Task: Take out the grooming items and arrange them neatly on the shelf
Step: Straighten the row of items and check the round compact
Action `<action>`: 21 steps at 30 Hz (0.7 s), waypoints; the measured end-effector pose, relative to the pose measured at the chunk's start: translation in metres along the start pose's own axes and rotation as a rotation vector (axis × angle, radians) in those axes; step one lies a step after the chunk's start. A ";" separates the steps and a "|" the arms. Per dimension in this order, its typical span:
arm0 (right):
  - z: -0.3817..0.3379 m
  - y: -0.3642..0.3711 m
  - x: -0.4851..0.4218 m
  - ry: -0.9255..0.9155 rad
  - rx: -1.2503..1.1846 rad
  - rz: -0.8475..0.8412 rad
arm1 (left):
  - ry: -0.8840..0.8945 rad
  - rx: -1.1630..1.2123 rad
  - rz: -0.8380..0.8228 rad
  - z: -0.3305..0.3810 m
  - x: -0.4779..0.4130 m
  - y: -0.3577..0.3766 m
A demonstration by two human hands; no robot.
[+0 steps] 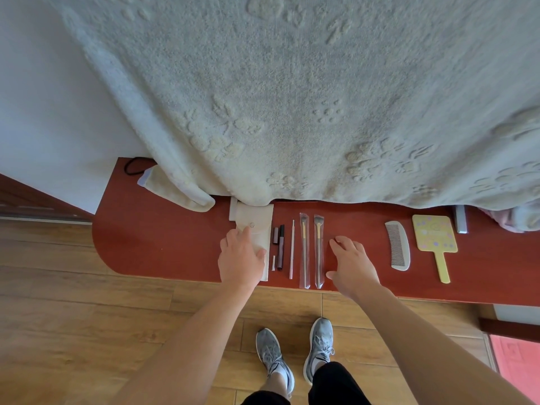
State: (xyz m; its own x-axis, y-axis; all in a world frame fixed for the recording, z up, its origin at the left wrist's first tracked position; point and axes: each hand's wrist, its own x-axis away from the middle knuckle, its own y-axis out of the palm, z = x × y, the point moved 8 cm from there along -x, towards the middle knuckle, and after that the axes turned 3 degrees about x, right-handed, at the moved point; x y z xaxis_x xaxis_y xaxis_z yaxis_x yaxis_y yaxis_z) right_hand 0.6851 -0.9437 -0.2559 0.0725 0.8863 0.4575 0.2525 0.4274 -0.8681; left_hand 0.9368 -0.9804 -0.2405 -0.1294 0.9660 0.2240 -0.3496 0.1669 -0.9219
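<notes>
A red-brown shelf [163, 247] holds a row of grooming items. My left hand [241, 258] lies flat on a cream snap pouch [257, 226], fingers spread. Right of the pouch lie a dark tube [281, 247], a thin pale stick [291, 249] and two brushes in clear sleeves [304, 249] [318, 249]. My right hand [352, 266] hovers open just right of the brushes, holding nothing. Farther right lie a white comb [398, 246] and a yellow hand mirror [435, 238].
A large cream blanket [292, 97] hangs over the back of the shelf and hides its rear edge. A folded cloth [175, 188] and a black hair tie [131, 166] lie at the shelf's left. Wooden floor and my shoes [295, 355] are below.
</notes>
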 end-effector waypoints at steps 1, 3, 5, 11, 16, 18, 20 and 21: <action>0.000 0.000 0.000 -0.001 0.001 -0.001 | 0.001 -0.002 -0.001 0.000 0.000 0.000; 0.000 0.000 0.000 -0.005 0.005 -0.004 | 0.003 -0.001 0.000 0.000 0.000 0.000; 0.000 0.000 -0.001 -0.006 0.007 -0.006 | 0.005 0.000 0.000 0.000 0.000 0.000; 0.001 0.001 -0.001 0.001 -0.003 -0.003 | 0.008 0.006 0.006 -0.002 -0.001 0.002; 0.001 0.001 -0.001 0.004 -0.005 -0.001 | 0.004 -0.001 0.004 -0.003 -0.001 0.003; 0.001 0.001 -0.001 0.002 -0.004 -0.002 | 0.006 -0.002 0.003 -0.003 -0.001 0.003; 0.001 0.001 -0.002 -0.001 -0.004 -0.001 | 0.007 0.001 0.005 -0.003 -0.001 0.003; 0.001 0.001 -0.002 -0.002 -0.004 0.000 | 0.008 0.002 0.006 -0.003 -0.001 0.003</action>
State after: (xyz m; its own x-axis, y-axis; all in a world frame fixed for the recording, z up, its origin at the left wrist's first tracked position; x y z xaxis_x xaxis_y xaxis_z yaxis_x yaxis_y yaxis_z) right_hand 0.6843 -0.9445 -0.2579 0.0700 0.8866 0.4572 0.2563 0.4269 -0.8672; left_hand 0.9384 -0.9806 -0.2440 -0.1240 0.9684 0.2162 -0.3511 0.1610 -0.9224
